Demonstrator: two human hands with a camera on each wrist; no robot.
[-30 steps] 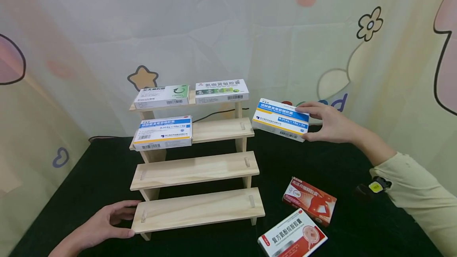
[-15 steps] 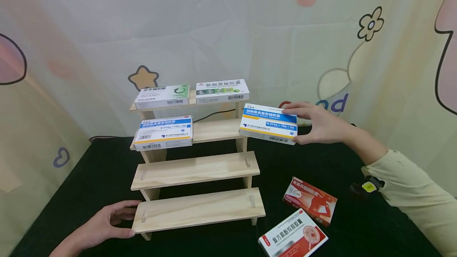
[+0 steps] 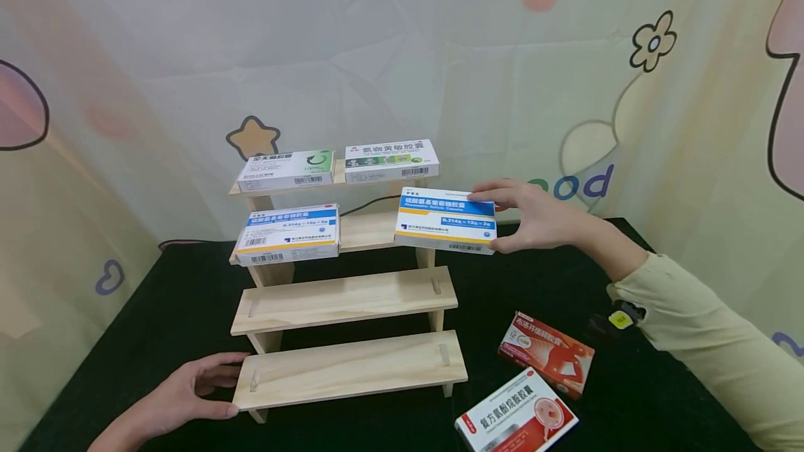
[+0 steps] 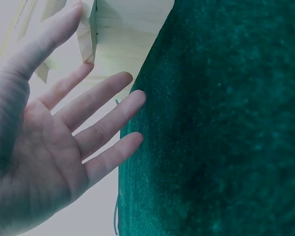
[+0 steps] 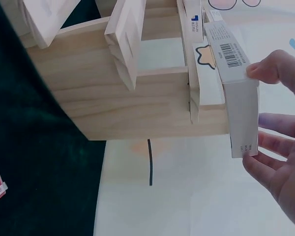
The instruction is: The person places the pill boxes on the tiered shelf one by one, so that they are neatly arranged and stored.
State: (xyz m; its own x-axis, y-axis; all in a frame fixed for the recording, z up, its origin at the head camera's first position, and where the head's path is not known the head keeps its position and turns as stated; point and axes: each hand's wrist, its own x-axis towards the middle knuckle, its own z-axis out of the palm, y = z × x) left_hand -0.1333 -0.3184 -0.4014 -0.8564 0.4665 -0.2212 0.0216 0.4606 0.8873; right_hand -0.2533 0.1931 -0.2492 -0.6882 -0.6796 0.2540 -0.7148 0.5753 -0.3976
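My right hand grips the right end of a white, blue and yellow medicine box, thumb in front and fingers behind. This box is at the right part of the stand's second tier from the top, its right end jutting past the board; whether it touches the wood I cannot tell. The right wrist view shows the box's end between thumb and fingers. My left hand holds the left end of the lowest board of the wooden step stand between thumb and index finger; its other fingers are extended.
A matching blue-and-white box lies left on the same tier. Two medicine boxes, one green-white and one white, lie on the top tier. A red box and a white-red box lie on the dark cloth at right.
My right hand has carried the blue-and-white medicine box leftward, from beside the stand to the second tier's right part, and it has turned more level. The left hand stays put.
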